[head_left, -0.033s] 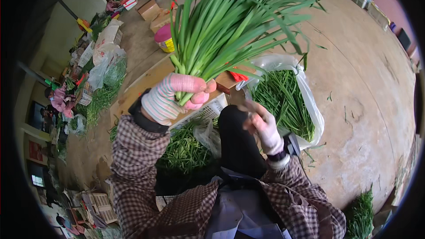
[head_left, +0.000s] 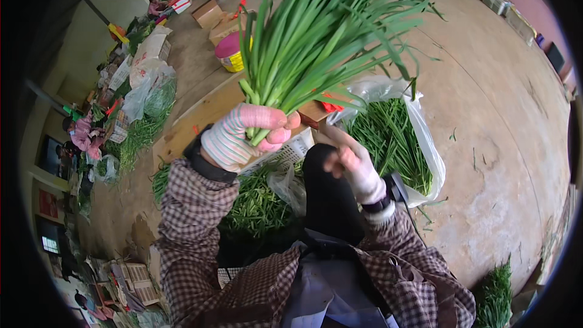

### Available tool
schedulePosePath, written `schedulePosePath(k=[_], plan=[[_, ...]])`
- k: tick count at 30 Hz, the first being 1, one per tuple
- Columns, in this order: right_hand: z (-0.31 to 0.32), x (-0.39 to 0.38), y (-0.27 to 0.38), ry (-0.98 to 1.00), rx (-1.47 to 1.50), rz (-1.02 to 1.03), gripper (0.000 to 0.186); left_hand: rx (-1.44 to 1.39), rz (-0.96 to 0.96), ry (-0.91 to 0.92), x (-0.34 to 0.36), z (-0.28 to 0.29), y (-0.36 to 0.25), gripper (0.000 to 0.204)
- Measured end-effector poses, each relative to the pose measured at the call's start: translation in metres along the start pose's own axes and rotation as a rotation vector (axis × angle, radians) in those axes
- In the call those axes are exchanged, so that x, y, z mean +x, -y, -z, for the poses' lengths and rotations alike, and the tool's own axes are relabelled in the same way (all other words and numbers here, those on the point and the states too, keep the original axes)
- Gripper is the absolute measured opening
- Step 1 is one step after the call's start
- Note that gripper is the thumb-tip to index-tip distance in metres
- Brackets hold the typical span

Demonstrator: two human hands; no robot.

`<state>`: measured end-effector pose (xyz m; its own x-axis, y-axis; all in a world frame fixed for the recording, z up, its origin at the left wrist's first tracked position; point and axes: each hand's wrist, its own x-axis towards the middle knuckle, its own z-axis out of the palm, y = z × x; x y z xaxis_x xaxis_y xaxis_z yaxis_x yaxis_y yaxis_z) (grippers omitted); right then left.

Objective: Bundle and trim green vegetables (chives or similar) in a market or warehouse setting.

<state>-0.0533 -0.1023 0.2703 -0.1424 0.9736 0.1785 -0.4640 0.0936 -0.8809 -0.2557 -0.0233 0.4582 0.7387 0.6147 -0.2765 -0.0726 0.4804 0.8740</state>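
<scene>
My left hand [head_left: 249, 135], in a striped fingerless glove, is closed round the pale stem ends of a bunch of long flat-leaved greens [head_left: 316, 54], which look like garlic chives. Their leaves fan out up and to the right. To the right of the stems, my gloved right hand [head_left: 355, 167] is raised above my knee. Its fingers are apart and partly blurred, and I see nothing in them. Behind that hand stands an open clear plastic bag [head_left: 432, 161] filled with cut greens [head_left: 388, 136].
Below my left hand lies a heap of loose greens [head_left: 261, 203] beside a white plastic crate [head_left: 291, 150]. A low wooden board [head_left: 209, 112] stretches behind my left hand. A pink-and-yellow bucket [head_left: 231, 51] and cardboard boxes [head_left: 209, 13] stand beyond. Other people sit among produce at the left.
My left hand and the bunch have shifted slightly right and down. My right hand's fingers have moved left and up, spreading a little.
</scene>
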Motion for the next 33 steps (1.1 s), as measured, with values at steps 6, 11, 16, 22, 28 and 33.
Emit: schedulePosePath(k=[6,11,16,22,28,33], plan=[[-0.062,0.088,0.013,0.34,0.523,0.172,0.083,0.165,-0.139,0.003,-0.029,0.047,0.062,0.024],[-0.073,0.122,-0.006,0.251,0.544,0.098,0.086,0.344,-0.159,-0.158,-0.034,0.072,0.122,0.02],[-0.075,0.148,-0.035,0.261,0.541,0.064,0.08,0.551,-0.151,-0.231,-0.034,0.088,0.146,0.04],[-0.06,0.148,-0.069,0.333,0.63,0.045,0.069,1.079,-0.525,-0.168,-0.059,0.107,0.117,0.086],[-0.074,0.149,-0.055,0.347,0.204,0.1,0.074,0.573,-0.717,-0.192,-0.015,0.133,0.048,0.104],[-0.069,0.201,-0.103,0.255,-0.003,0.173,0.048,0.529,-0.684,-0.535,-0.001,0.121,0.041,0.092]])
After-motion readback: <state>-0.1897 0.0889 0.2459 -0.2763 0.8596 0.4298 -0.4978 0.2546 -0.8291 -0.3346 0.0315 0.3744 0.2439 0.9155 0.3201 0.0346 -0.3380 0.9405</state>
